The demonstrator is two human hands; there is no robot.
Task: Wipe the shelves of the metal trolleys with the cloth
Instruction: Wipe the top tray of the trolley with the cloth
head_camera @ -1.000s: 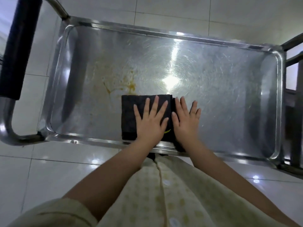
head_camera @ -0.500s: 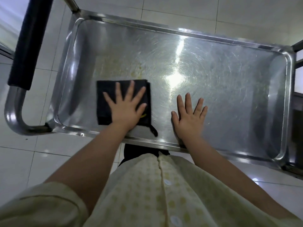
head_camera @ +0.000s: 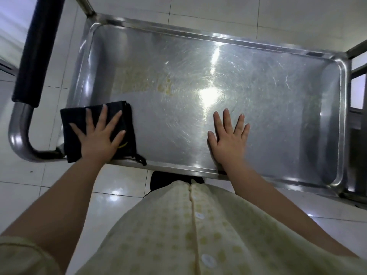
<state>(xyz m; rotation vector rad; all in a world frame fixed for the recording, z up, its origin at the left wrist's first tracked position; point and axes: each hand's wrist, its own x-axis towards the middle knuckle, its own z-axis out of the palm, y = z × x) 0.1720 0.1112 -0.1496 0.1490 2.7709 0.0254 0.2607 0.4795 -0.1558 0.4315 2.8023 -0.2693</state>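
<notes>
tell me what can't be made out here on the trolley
Head view only:
- Metal of the top shelf under the cloth: covered by it and the left hand.
- The lower shelves: hidden beneath the top shelf and the person's shirt.
- Black handle: its upper end cut off by the top edge.
- Frame at right: cut off by the right edge.

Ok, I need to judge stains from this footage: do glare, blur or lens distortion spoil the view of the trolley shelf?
Head view: a bright glare patch whites out the middle of the trolley shelf; the yellowish smear left of it shows faintly; the wide lens bows the rim; the black cloth, left hand and right hand look sharp.
</notes>
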